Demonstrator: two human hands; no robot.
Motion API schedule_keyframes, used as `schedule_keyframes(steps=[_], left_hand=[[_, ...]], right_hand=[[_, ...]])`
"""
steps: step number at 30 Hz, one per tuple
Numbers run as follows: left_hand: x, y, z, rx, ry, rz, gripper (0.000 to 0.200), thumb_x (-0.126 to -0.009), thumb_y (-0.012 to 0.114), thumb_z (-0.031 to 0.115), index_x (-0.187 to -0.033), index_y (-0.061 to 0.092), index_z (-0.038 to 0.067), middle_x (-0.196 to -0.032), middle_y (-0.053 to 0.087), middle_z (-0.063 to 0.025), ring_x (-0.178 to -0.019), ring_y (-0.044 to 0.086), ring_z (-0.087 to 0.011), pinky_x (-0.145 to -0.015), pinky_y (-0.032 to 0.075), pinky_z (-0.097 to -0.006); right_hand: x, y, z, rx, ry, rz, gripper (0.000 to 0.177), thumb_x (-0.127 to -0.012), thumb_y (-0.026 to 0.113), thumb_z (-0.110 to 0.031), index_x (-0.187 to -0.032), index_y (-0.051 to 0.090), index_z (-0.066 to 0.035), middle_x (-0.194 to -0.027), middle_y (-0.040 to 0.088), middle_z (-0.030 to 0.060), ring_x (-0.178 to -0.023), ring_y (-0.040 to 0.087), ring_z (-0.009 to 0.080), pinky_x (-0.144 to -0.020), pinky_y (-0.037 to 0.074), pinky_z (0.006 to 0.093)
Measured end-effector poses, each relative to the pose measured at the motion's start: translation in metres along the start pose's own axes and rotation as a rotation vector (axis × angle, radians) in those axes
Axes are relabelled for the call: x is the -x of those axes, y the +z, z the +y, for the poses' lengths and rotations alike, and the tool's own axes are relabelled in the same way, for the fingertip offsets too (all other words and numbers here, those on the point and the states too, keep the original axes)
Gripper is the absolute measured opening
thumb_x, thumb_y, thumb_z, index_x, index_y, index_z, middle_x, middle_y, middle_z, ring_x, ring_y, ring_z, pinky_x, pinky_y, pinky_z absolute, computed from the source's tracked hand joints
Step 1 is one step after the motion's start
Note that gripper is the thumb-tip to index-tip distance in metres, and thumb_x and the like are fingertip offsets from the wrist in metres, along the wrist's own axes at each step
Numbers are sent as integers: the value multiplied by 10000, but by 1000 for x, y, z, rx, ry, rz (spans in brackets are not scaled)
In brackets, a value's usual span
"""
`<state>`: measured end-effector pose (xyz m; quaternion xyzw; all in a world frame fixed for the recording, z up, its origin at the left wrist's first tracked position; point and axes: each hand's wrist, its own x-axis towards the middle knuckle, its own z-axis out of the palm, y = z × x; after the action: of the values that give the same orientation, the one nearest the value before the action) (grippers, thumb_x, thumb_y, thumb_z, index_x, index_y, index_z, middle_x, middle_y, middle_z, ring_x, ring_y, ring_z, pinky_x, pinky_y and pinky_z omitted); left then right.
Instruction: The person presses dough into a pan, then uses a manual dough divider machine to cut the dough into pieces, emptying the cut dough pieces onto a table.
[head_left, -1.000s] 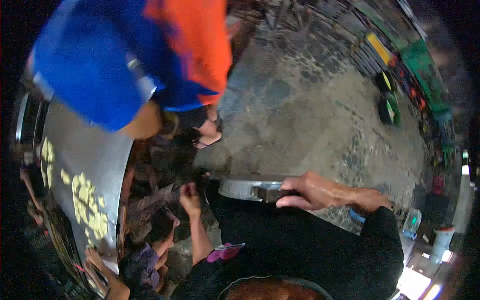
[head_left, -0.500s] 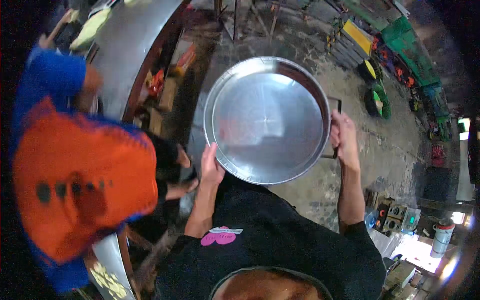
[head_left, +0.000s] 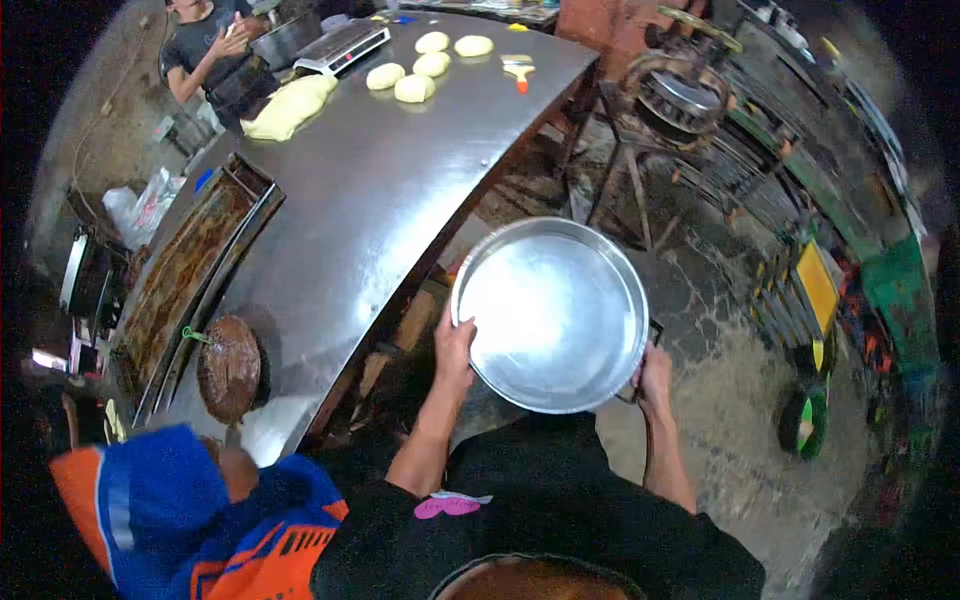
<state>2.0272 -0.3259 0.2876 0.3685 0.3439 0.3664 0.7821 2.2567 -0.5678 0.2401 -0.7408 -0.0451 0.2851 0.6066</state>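
Observation:
A large round metal pan [head_left: 550,320] with a shiny bare inside is held in front of my body, off the floor. My left hand [head_left: 455,350] grips its left rim, thumb on the edge and the other fingers hidden beneath or behind. On the other side my right hand [head_left: 653,378] is closed round a dark side handle [head_left: 654,330] of the pan. The steel table [head_left: 400,200] lies just to the left of the pan, apart from it.
Several dough balls [head_left: 414,88], a dough slab [head_left: 290,108], a scale [head_left: 343,50] and a brush [head_left: 518,70] are on the table. A dark round pan [head_left: 229,370] is near. One co-worker [head_left: 215,50] stands opposite; another in blue and orange [head_left: 185,500] is close left. A machine [head_left: 680,100] stands ahead.
My view has swung left and up, bringing the steel table and the dough into sight. The pan stays in both hands and now appears lower. The co-worker in orange has shifted toward the bottom left.

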Motion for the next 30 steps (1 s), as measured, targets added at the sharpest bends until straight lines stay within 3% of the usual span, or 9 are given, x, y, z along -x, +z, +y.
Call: schedule_keyframes(steps=[7,11,13,17,20,23,25,29,30], left_hand=[[-172,-35,40,116,241,277,543,-855,480,9,-1386,372,39,-1116,580,-137,-918,617,-229,-799,546,-370],[-235,-40,70,79,262,486,599,-843,457,-23,-1426,329,29,-1137,589,-161,-961,623,-248,-824,540,-380],[-261,-55,69,144,276,477,591,-841,449,-29,-1418,335,30,-1152,587,-179,-963,630,-259,-823,541,-386],[-298,-50,85,5,309,678,466,-839,431,-60,-1304,463,-48,-1110,616,-174,-934,647,-253,-793,543,-349],[-328,-70,80,-258,354,877,408,-816,518,-60,-1222,546,-86,-1075,634,-164,-887,636,-217,-785,514,-310],[-350,-88,83,-554,282,952,390,-809,564,-34,-1196,577,-82,-1065,640,-153,-890,619,-211,-809,490,-316],[-357,-111,72,-730,247,971,373,-831,597,25,-1193,591,-68,-1079,643,-141,-947,599,-212,-867,458,-338],[-353,-74,69,-786,382,1090,421,-900,579,128,-1275,530,-60,-1136,621,-176,-1010,588,-257,-930,431,-350],[-344,-67,61,-788,317,1150,431,-905,573,131,-1286,515,-61,-1153,613,-187,-1030,586,-271,-944,427,-355]], right_hand=[[-206,182,-128,435,-121,-512,349,-954,426,-210,-681,539,-25,-533,561,81,-462,556,202,-495,432,353],[-300,268,-144,714,-163,-623,388,-941,412,-282,-811,588,38,-584,606,149,-554,627,254,-579,506,400],[-353,297,-114,986,-393,-654,473,-963,365,-357,-890,589,54,-641,635,156,-570,647,319,-608,528,444],[-395,320,-205,1355,-455,-962,524,-978,326,-392,-904,622,34,-689,657,173,-583,661,336,-630,543,450],[-477,344,-240,1236,-1115,-415,225,-830,557,-202,-898,598,9,-784,632,158,-744,647,321,-644,517,484],[-553,386,-272,1421,-1332,-341,188,-814,562,-176,-930,597,-32,-1070,599,165,-1052,562,369,-742,503,506],[-589,409,-293,1415,-2074,-299,195,-848,533,-179,-972,600,-44,-1159,569,179,-1134,515,390,-776,497,504],[-637,454,-309,1602,-1989,-563,270,-860,569,-252,-1029,608,-45,-1197,582,171,-1096,568,354,-789,509,456],[-627,464,-333,1437,-1639,-668,284,-848,603,-268,-1024,620,-45,-1182,602,167,-1035,603,333,-784,516,424]])
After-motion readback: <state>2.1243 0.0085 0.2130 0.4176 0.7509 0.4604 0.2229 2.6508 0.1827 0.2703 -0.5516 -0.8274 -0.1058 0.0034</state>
